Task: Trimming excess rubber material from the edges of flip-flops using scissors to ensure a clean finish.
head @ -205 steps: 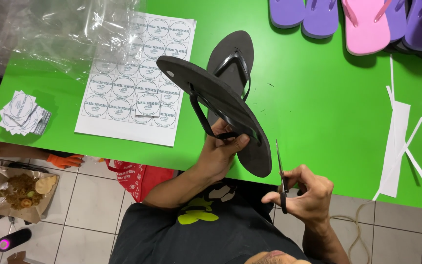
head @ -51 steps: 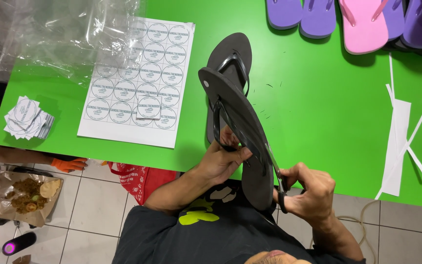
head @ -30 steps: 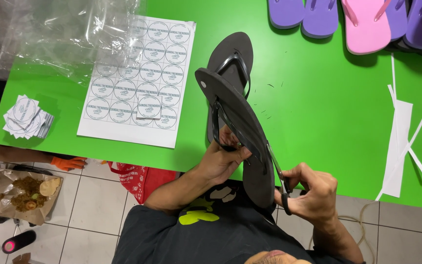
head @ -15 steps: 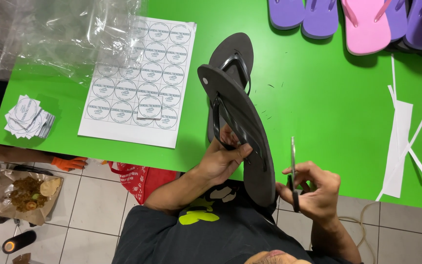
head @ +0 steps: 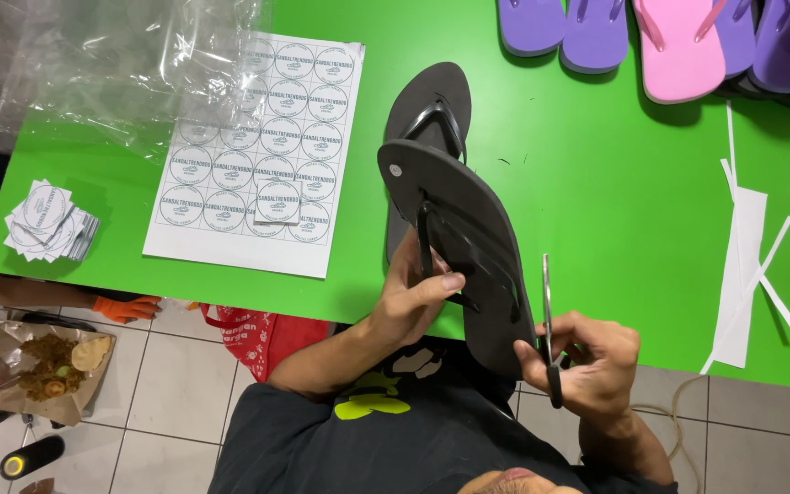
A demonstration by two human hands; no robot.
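Two hands were busy close to the body: the right hand was curled shut around the handles of a pair of scissors, blades closed and pointing up and away, tips just beside the edge of the black flip-flop. The left hand gripped that flip-flop by its strap, fingers hooked under it, thumb on top, holding the sole tilted up off the table. Risk as I judged it: the blade sat so near the sole's edge and the left thumb that a slip could nick the foam, cut the strap, or catch a finger; the one-handed strap grip also looked loose enough for the sole to twist or drop. Behind it a second black flip-flop lay flat on the green table, partly hidden by the held one. Left of that lay a sheet of round stickers, with a small stack of cut stickers near the table edge and clear plastic wrap beyond. Farthest off were purple and pink flip-flops; white paper strips lay right.
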